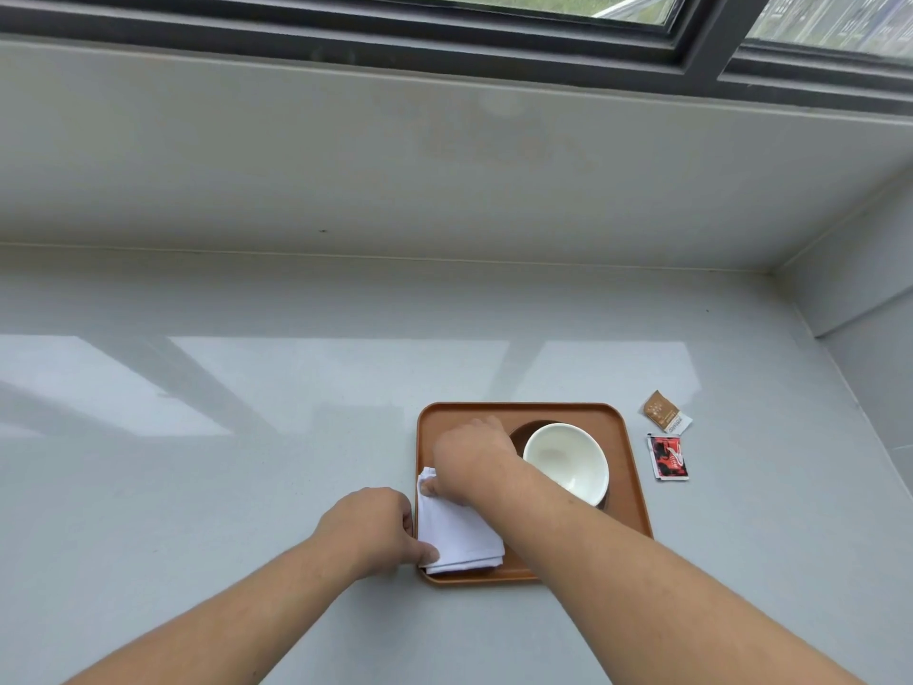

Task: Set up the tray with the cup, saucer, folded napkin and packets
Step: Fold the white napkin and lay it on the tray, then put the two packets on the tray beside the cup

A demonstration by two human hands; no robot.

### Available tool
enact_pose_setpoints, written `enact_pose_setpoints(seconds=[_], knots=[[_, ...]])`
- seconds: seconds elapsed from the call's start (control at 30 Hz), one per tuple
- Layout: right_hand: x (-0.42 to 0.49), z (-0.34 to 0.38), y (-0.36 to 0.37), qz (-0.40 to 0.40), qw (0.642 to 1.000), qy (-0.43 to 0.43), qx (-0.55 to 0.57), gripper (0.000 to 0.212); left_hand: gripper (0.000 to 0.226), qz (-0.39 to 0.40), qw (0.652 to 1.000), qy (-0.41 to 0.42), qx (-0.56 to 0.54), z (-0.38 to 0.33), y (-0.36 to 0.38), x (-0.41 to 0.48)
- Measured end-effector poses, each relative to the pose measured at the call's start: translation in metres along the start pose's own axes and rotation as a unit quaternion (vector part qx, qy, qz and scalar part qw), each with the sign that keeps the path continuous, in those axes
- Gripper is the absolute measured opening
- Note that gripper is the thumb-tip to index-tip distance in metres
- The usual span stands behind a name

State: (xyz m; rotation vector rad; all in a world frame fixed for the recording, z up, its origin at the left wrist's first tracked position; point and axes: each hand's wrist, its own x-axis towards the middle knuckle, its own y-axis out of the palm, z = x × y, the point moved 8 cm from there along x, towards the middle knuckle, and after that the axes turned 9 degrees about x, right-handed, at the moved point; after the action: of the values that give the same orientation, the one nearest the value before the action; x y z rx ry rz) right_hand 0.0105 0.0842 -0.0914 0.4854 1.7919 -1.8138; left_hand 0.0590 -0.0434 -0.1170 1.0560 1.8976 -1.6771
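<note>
The folded white cloth napkin [457,533] lies on the left part of the orange-brown plastic tray [627,467], low in the frame. The left hand [370,529] pinches its lower left corner; the right hand [472,457] pinches its upper corner.

My left hand [368,529] lies knuckles up, thumb tip pressing down; my right hand [469,459] reaches across, fingers [435,487] curled under.
</note>
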Motion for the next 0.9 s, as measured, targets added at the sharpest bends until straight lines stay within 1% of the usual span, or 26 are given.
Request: enact_pose_setpoints(seconds=[0.23, 0.3, 0.33, 0.37, 0.43, 0.5, 0.57, 0.67, 0.73, 0.8, 0.9], knots=[[-0.002, 0.001, 0.000, 0.003, 1.000, -0.001, 0.000, 0.046, 0.045, -0.002, 1.000, 0.002, -0.009, 0.000, 0.001, 0.000], [-0.005, 0.004, -0.005, -0.013, 1.000, -0.011, -0.011, 0.044, 0.044, 0.000, 1.000, 0.003, -0.018, 0.001, 0.002, 0.000], [-0.007, 0.005, -0.010, -0.037, 0.999, -0.022, -0.016, 0.042, 0.043, -0.012, 1.000, 0.003, -0.028, 0.001, 0.000, 0.000], [-0.011, 0.007, -0.018, -0.075, 0.996, -0.038, -0.013, 0.039, 0.042, -0.039, 0.998, 0.000, -0.041, 0.003, -0.006, 0.000], [-0.023, 0.005, -0.040, -0.174, 0.982, -0.067, 0.019, 0.032, 0.042, -0.132, 0.989, -0.010, -0.064, 0.006, -0.029, -0.002], [-0.039, -0.011, -0.061, -0.259, 0.961, -0.071, 0.063, 0.026, 0.040, -0.221, 0.973, -0.001, -0.070, -0.002, -0.061, -0.004], [-0.056, -0.043, -0.079, -0.317, 0.941, -0.046, 0.113, 0.019, 0.033, -0.269, 0.961, 0.029, -0.063, -0.023, -0.093, -0.004], [-0.080, -0.117, -0.086, -0.339, 0.922, 0.018, 0.184, 0.014, 0.023, -0.286, 0.953, 0.101, -0.024, -0.083, -0.131, 0.003], [-0.094, -0.170, -0.075, -0.330, 0.911, 0.071, 0.238, 0.014, 0.019, -0.265, 0.951, 0.156, 0.024, -0.128, -0.143, 0.011], [-0.108, -0.228, -0.050, -0.309, 0.896, 0.138, 0.288, 0.016, 0.020, -0.238, 0.946, 0.202, 0.091, -0.175, -0.144, 0.022], [-0.125, -0.294, 0.002, -0.240, 0.884, 0.223, 0.334, 0.025, 0.028, -0.196, 0.937, 0.242, 0.160, -0.234, -0.135, 0.043]])
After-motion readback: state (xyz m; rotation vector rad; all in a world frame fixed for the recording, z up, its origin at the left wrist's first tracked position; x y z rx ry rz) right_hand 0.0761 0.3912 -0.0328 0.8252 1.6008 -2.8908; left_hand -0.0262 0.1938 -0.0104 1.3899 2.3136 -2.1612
